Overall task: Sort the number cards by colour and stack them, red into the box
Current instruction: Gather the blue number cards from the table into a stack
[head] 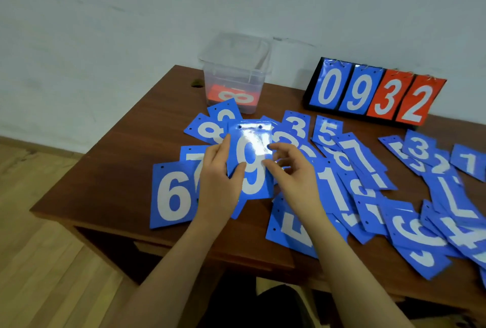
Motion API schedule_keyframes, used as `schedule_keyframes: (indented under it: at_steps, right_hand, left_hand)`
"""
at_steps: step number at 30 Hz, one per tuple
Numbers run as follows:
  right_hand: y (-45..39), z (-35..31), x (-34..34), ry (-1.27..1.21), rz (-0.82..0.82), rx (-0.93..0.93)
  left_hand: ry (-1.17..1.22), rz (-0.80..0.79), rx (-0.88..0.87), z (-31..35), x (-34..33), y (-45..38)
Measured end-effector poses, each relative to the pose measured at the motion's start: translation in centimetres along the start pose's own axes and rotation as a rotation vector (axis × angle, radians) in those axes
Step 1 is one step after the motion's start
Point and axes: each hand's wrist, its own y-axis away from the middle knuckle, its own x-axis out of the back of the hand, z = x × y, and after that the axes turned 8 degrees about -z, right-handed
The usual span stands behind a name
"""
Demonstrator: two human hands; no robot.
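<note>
**Blue cards in sorting, red stock boxed**

Between the two hands, one glossy blue plastic card printed with a white 9 [251,162] is lifted off the scatter. Left hand [219,177]: thumb across the card's lower face, fingers curled behind its left edge, a firm pinch, likely to carry the growing blue stack. Right hand [288,167]: fingers loosely bent and spread at the card's right edge, thumb near it; whether it grips or only steadies cannot be told.

Beyond the fingertips: clear plastic box [235,75], open-topped, holding a red card with a white 8 [232,96] flat on its floor, so the red share appears done.

Left of the left hand: blue 6 card [172,196]. Right of the right hand: loose blue cards [368,183] overlapping at all angles, still unstacked.

Far right of the fingers: a black flip scoreboard [376,93] showing 0, 9 in blue and 3, 2 in red.

Surface: dark brown wooden table [126,159]. Room: pale wall [131,12], light wood-grain floor [39,248].
</note>
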Motion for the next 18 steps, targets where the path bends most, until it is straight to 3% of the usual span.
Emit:
schedule_keyframes:
  at_steps: [3,10,15,18]
  right_hand:
    - [1.5,1.1,2.6,0.205,-0.086,-0.038]
    - [5.0,3.2,6.2,0.710,-0.390,-0.315]
    - [5.0,3.6,5.9,0.689,-0.422,-0.352]
    - [4.7,3.4,5.6,0.660,-0.317,-0.280]
  left_hand:
    - [0.049,0.019,0.030,0.7,-0.4,1.1]
    - [0.076,-0.018,0.011,1.5,-1.2,3.4]
    - [0.084,-0.014,0.003,1.9,-1.5,4.0]
    - [0.065,0.000,-0.047,1.8,-1.5,4.1]
